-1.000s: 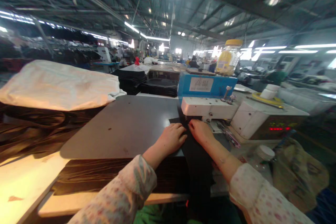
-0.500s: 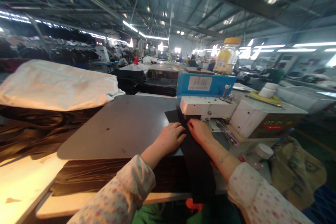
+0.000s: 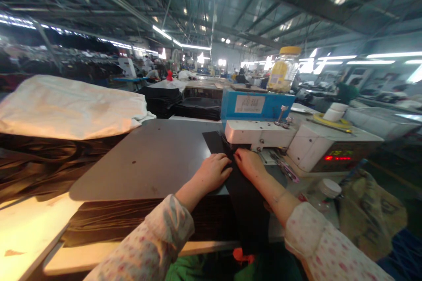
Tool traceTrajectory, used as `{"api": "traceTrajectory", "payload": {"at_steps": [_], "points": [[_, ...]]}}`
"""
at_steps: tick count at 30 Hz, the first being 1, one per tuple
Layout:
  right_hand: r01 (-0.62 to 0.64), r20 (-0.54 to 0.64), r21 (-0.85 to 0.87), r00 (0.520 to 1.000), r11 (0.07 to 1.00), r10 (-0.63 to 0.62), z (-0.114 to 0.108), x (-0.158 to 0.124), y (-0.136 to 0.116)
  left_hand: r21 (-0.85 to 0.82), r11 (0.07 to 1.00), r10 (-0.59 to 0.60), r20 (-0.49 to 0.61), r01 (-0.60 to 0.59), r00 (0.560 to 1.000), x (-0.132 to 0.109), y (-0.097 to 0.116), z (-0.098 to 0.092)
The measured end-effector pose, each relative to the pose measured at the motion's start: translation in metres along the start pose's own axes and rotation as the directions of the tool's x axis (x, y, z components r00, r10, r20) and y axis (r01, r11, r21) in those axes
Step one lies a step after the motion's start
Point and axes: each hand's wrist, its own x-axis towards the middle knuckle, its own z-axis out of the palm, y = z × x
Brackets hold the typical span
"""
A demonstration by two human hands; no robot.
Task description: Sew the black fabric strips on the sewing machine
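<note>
A long black fabric strip (image 3: pixel 248 202) runs from my lap, over the table edge and under the white head of a sewing machine (image 3: pixel 260 133). My left hand (image 3: pixel 215 169) rests on the strip's left side with its fingers bent together against the cloth. Close to the machine's needle area, my right hand (image 3: pixel 248 162) pinches the strip's right edge; its fingertips are partly hidden beneath the head. The strip's far end lies on the smooth grey metal plate (image 3: pixel 158 158), past both hands. The needle itself is out of sight.
Dark folded fabric (image 3: pixel 148 221) is stacked under the plate. A white cloth (image 3: pixel 72 107) covers a brown pile at left. To the right are small scissors (image 3: pixel 290 170), a control box (image 3: pixel 343 151) with lit digits and a lidded plastic jar (image 3: pixel 326 193). Another jar (image 3: pixel 283 70) tops the blue housing.
The black strip has slid a little away from me, its far end now further up the plate. Both hands stay nearly in place. More digits glow on the control box.
</note>
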Motion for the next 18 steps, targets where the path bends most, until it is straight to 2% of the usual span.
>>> {"api": "traceTrajectory", "payload": {"at_steps": [18], "points": [[0.015,0.004,-0.032,1.0,0.999,-0.015,-0.004,-0.0023,-0.002,-0.017,1.0,-0.002,0.001,0.002,1.0,-0.0002,0.0009,-0.0005]]}}
